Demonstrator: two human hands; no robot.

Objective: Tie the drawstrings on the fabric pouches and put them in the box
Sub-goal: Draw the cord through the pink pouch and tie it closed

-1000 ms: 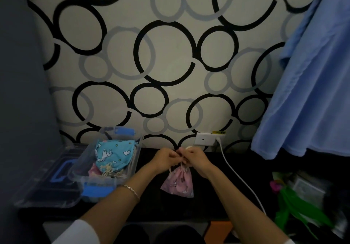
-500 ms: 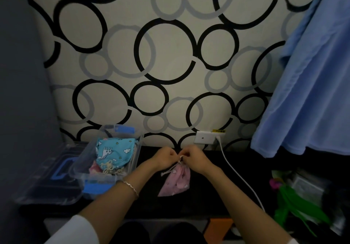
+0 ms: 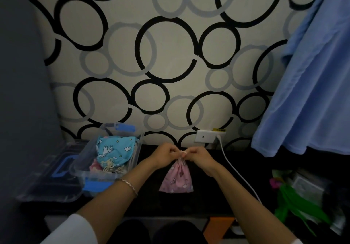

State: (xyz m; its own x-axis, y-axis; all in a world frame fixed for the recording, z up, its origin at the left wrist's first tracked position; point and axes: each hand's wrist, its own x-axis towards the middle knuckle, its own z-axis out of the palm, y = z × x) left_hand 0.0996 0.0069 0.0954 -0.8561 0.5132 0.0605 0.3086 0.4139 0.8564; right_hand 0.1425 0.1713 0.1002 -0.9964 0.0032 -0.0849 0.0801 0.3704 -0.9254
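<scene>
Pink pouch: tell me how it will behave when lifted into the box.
Probably floppy: the pink pouch is thin fabric, gathered at the neck where left hand and right hand pinch its drawstring. Likely light: it lies flat, barely bulging. Lifted by the string it should dangle.

One wide-angle view, worn on the person's head, looks forward and down, facing the far circle-patterned wall (image 3: 170, 54). The dark bench (image 3: 217, 196) lies close below in the lower part. The left hand (image 3: 164, 153) and right hand (image 3: 198, 155) are near the camera, low and centre.
</scene>
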